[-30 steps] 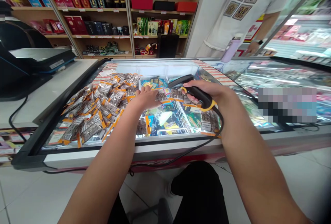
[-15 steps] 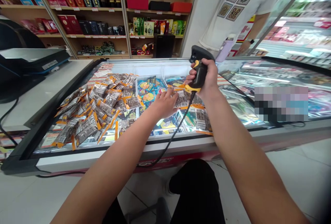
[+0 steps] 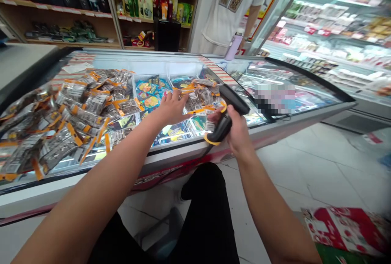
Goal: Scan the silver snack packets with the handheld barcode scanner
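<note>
In my right hand [image 3: 236, 127] is a black and yellow corded barcode scanner [image 3: 234, 99], with my fingers wrapped round its handle. It is held above the front edge of a glass-topped chest freezer [image 3: 180, 149]. My left hand [image 3: 173, 107] is stretched out over the glass with its fingers apart, beside a smaller group of clear packets with orange ends [image 3: 200, 97]. Left of that hand, a large heap of similar packets [image 3: 88, 103] is spread on the glass. Through the lid, blue bags [image 3: 152, 89] show inside the freezer.
A person in a white printed T-shirt [image 3: 227, 16] stands beyond the freezer, near a lilac bottle [image 3: 233, 47]. Shelves with boxes and pouches [image 3: 145, 7] line the back. A red and white patterned package [image 3: 342, 227] is at the lower right. A counter [image 3: 27, 62] stands at the left.
My view has swung to the right. The scanner has come down and tilted, its head now pointing to the lower right. My left hand stays over the glass by the packets.
</note>
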Motion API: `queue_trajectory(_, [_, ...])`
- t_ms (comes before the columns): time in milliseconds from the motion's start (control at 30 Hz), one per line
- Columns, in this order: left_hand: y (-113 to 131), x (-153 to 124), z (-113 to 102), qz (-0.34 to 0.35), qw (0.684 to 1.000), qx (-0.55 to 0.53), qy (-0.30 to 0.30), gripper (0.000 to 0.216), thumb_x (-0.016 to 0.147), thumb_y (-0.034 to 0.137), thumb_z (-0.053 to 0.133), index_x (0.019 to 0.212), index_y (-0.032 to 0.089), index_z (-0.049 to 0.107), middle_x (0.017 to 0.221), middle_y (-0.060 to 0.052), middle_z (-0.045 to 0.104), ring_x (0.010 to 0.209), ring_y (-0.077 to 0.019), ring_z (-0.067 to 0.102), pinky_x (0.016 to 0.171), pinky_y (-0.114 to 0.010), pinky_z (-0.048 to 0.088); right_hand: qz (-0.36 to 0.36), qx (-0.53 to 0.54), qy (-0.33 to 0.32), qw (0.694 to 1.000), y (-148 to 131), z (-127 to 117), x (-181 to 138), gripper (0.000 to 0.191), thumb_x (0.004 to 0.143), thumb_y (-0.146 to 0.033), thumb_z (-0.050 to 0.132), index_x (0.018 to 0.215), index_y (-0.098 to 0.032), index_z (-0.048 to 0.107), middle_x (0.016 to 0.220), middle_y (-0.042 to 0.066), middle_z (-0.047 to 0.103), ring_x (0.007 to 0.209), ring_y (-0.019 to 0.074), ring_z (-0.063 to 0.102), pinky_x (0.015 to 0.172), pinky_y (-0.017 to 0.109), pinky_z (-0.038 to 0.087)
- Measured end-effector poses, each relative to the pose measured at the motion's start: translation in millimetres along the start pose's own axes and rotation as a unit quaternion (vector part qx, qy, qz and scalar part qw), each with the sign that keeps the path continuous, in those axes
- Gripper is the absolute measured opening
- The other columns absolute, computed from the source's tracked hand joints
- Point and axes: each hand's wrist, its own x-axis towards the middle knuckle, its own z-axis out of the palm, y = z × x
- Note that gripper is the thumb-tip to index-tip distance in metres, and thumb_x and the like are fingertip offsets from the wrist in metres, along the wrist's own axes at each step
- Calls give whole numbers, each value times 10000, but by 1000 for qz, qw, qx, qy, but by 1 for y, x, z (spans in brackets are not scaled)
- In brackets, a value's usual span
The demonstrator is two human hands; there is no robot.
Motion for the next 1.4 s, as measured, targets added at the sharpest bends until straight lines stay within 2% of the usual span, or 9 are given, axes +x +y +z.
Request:
queue_trajectory(267, [-7,6,14,82,996,-22,-38,863,1010,509,540,1723,189,173,1805,-220,58,1669,-442,94,1308,-594,205,7,3,-26,1000,23,16,66,482,833,-723,701,851,-249,620,773,23,721,915,233,763,742,302,584])
queue_trajectory(500, [-6,21,16,66,997,-38,-26,841,1023,467,564,1733,256,166,1828,-149,19,1674,-400,120,1317,-595,173,8,-2,-27,1000,27,16,133,557,842,-802,648,939,-256,595,806,47,670,965,282,741,722,366,604])
queue_trajectory(667, [2,10,-2,28,998,-42,22,792,1023,432,592,1710,266,236,1810,-142,126,1634,-435,193,1299,-606,197,-6,20,-2,1000,23,19,134,527,860,-777,644,992,-267,621,864,41,675,1011,274,744,750,356,585])
queue_trajectory(800, [-7,-18,-34,-13,997,0,77,592,1041,438,535,1599,269,432,1692,-130,378,1573,-454,271,1282,-653,173,-16,28,18,999,11,20,117,430,864,-726,630,944,-304,620,889,61,695,1086,305,714,769,383,561])
queue_trajectory(967, [-51,-81,-70,-144,985,96,10,390,1011,439,564,1329,243,672,1403,-134,608,1458,-467,411,1220,-675,275,-141,64,21,988,2,23,103,323,828,-603,628,761,-288,604,844,90,680,1030,309,712,790,395,531])
queue_trajectory(1067, [-79,-114,-71,-167,976,143,-11,328,1013,337,539,1282,255,709,1462,-113,599,1454,-432,419,1204,-629,322,-125,94,-64,986,-8,34,100,264,816,-533,718,778,-292,617,790,69,685,932,296,705,746,401,524])
queue_trajectory(1167, [-97,-129,-61,-143,975,168,-13,426,1000,199,471,1350,284,699,1493,-91,614,1457,-391,423,1210,-610,302,-61,94,-152,982,-24,58,100,259,867,-519,664,850,-260,661,739,54,675,698,223,652,654,374,500])
queue_trajectory(1300, [-96,-126,-54,-114,974,197,-16,508,1004,186,437,1438,294,679,1463,-120,628,1450,-411,439,1234,-664,191,35,22,-283,958,-44,103,109,342,919,-549,637,916,-208,665,662,13,638,516,145,560,556,315,450])
queue_trajectory(1400, [-82,-114,-54,-116,971,204,-34,531,1010,203,438,1482,311,657,1463,-130,619,1476,-430,415,1245,-673,154,39,-26,-351,935,-43,131,116,403,903,-613,680,911,-210,662,648,23,659,500,160,575,506,306,456])
